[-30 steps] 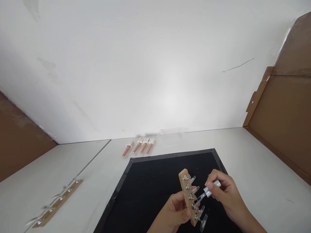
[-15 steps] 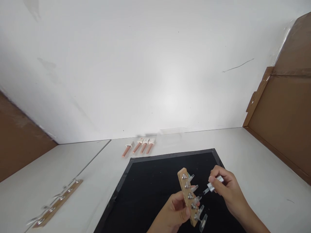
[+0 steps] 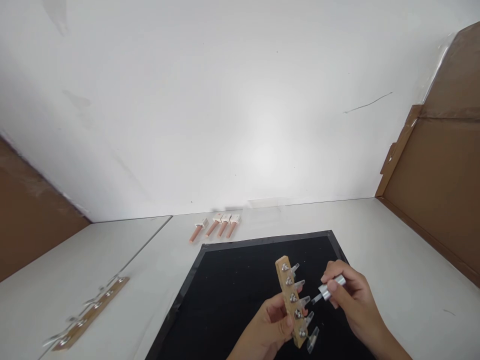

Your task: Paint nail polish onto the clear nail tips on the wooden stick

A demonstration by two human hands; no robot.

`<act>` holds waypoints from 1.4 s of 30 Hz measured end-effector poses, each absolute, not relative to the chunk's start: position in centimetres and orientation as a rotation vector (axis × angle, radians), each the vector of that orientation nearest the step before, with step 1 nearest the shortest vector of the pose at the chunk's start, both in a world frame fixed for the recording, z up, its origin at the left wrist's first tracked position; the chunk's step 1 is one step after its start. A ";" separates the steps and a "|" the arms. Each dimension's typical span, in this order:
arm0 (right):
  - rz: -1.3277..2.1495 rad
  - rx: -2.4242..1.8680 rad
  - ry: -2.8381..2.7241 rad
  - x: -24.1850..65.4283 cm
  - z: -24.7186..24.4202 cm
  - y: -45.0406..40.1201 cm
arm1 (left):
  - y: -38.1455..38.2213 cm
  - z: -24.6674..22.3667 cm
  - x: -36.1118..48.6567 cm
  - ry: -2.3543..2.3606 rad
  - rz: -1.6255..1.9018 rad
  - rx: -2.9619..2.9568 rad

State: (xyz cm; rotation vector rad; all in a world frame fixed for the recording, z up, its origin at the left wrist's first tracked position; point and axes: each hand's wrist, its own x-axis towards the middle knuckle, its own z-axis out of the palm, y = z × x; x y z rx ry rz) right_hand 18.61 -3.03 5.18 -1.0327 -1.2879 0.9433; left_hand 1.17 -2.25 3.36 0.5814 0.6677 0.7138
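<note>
My left hand (image 3: 270,322) is closed round the lower part of a wooden strip (image 3: 288,290), which is tilted above the black mat (image 3: 225,295). Metal fittings run along the strip, and several clear nail-shaped tips (image 3: 304,301) stick out from its right side. Between the thumb and fingers of my right hand (image 3: 352,292) is a small brush with a silver-white handle (image 3: 333,287). Its dark bristle end points down-left, close to the middle clear tip; whether they touch I cannot tell.
A second wooden strip (image 3: 90,315) with clear tips lies at the left on the white table (image 3: 408,250). Several pink-brown tubes with white ends (image 3: 223,227) lie behind the mat. Brown cardboard (image 3: 438,190) stands at the right, more cardboard (image 3: 30,210) at the left.
My right hand has turned slightly, and the brush has drawn back a little from the middle clear tip. The wooden strip in my left hand has shifted slightly upward.
</note>
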 end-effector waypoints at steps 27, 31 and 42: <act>0.866 -0.902 -1.316 18.5 5.4 -3.0 | -2.2 3.5 1.2 0.632 0.725 0.461; 0.886 -0.835 -1.398 18.4 5.5 -3.0 | -2.2 3.5 1.3 0.629 0.722 0.464; 0.767 -0.968 -1.408 18.6 5.4 -2.9 | -2.2 3.1 1.2 0.575 0.736 0.439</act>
